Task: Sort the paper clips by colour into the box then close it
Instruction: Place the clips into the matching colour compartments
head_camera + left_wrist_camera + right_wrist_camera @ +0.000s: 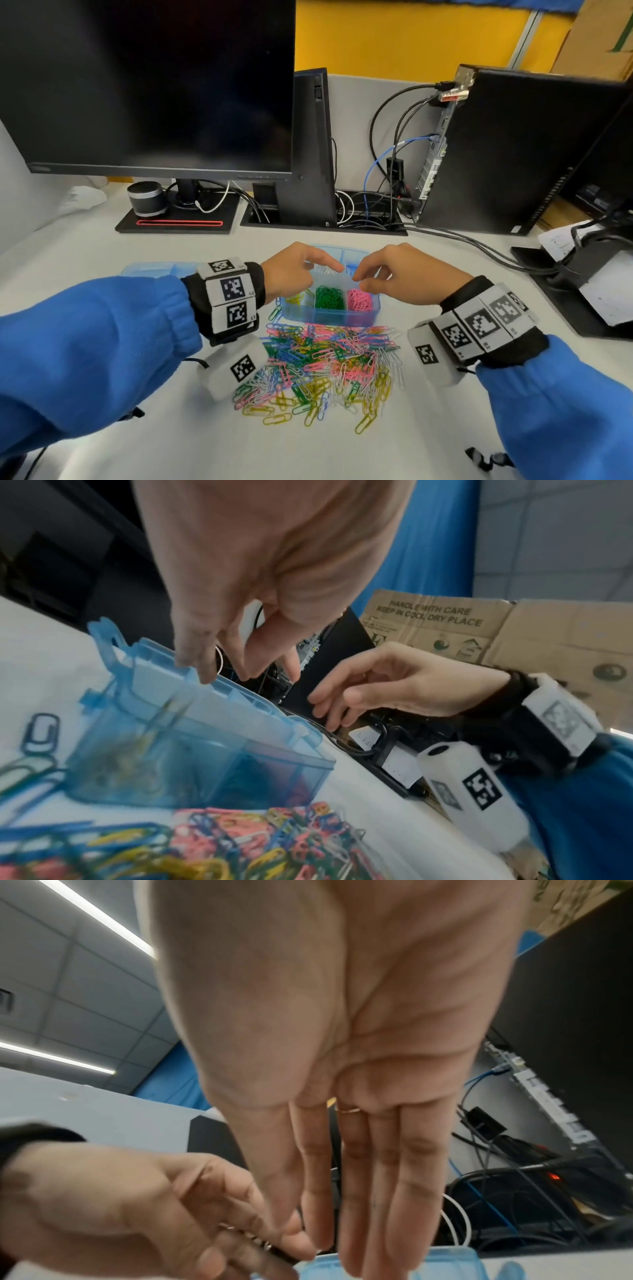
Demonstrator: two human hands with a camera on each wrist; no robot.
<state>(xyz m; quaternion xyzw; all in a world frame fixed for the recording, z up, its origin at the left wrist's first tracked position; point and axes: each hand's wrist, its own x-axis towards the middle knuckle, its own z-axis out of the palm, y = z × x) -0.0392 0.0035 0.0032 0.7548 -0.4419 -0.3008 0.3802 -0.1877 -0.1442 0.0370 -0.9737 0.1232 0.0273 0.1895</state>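
Note:
A clear blue box (329,317) stands open on the white desk, its front row holding yellow (296,298), green (329,297) and pink clips (359,300). Its lid (150,269) lies flat to the left. My left hand (327,266) hovers over the back row, where white clips (323,271) show; its fingers (202,669) point down, apart, with nothing seen between them. My right hand (359,275) hangs beside it over the back right, fingers (411,1218) straight and empty. A mixed pile of clips (325,370) lies in front of the box (192,750).
A dark monitor (147,85) and a small speaker (147,198) stand behind the box. A computer tower (513,147) is at the back right, its cables (479,246) crossing the desk to a black stand (582,291). One blue clip (39,731) lies left of the box.

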